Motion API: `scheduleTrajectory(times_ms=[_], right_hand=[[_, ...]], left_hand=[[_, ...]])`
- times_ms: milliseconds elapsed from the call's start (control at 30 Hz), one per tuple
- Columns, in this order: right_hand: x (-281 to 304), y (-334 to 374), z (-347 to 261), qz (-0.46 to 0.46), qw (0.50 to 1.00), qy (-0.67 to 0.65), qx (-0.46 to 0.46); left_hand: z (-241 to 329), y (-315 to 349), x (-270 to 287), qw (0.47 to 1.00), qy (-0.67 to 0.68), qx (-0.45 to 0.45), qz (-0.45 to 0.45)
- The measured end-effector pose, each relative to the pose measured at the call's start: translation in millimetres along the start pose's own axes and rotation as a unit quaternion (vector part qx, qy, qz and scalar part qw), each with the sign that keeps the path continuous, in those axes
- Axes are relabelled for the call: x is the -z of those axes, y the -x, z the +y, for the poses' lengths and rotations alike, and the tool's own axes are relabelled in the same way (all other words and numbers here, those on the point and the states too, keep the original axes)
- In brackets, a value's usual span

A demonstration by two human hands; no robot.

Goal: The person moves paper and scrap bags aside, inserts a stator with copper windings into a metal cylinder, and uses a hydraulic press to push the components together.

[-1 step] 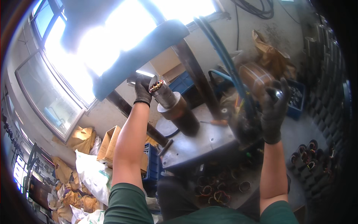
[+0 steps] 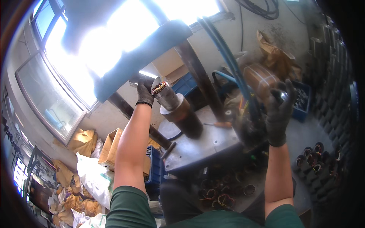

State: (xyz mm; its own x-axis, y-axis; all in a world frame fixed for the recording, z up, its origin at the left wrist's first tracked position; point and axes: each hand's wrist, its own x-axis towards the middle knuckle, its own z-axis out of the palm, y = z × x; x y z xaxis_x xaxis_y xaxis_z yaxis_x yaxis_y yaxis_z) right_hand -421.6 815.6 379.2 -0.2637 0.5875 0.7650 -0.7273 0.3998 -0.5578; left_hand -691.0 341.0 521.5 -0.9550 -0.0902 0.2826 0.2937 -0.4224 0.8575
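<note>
My left hand (image 2: 145,92), in a dark grey work glove, is raised beside a metal cylinder (image 2: 166,98) with coloured wire ends showing at its top. Its fingers are bent and partly lost against the dark press; what they hold is unclear. The cylinder sits upright on a pale collar over a dark, thick post (image 2: 189,123), on a steel press table (image 2: 205,147). Off to the right, my right hand (image 2: 279,114), gloved the same way, has its fingers curled round a shiny rounded metal piece (image 2: 283,95), mostly covered by the glove.
A blue press beam (image 2: 144,57) and dark steel columns (image 2: 199,78) surround the cylinder. A screwdriver-like tool (image 2: 222,124) lies on the table. Several wired rings (image 2: 220,197) lie below it. Blue crates (image 2: 155,167), a cardboard box (image 2: 110,148) and white sacks (image 2: 95,176) stand left.
</note>
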Motion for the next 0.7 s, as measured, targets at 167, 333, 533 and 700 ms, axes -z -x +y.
scheduleTrajectory(times_ms=[167,333,533,700], right_hand=[[0,-4,6,0.012,0.999,0.02,0.03],[-3,-3,2,0.018,1.0,0.011,0.022],[7,-13,-1,-0.01,0.998,-0.016,-0.058],[34,-33,-10,-0.048,0.99,0.126,0.036]], left_hand=[[-5,-12,-25,0.999,-0.04,-0.026,0.016],[8,-18,-26,0.998,-0.054,-0.011,-0.042],[14,-2,-41,0.981,-0.167,-0.089,-0.028],[10,39,-64,0.963,-0.211,-0.161,-0.042]])
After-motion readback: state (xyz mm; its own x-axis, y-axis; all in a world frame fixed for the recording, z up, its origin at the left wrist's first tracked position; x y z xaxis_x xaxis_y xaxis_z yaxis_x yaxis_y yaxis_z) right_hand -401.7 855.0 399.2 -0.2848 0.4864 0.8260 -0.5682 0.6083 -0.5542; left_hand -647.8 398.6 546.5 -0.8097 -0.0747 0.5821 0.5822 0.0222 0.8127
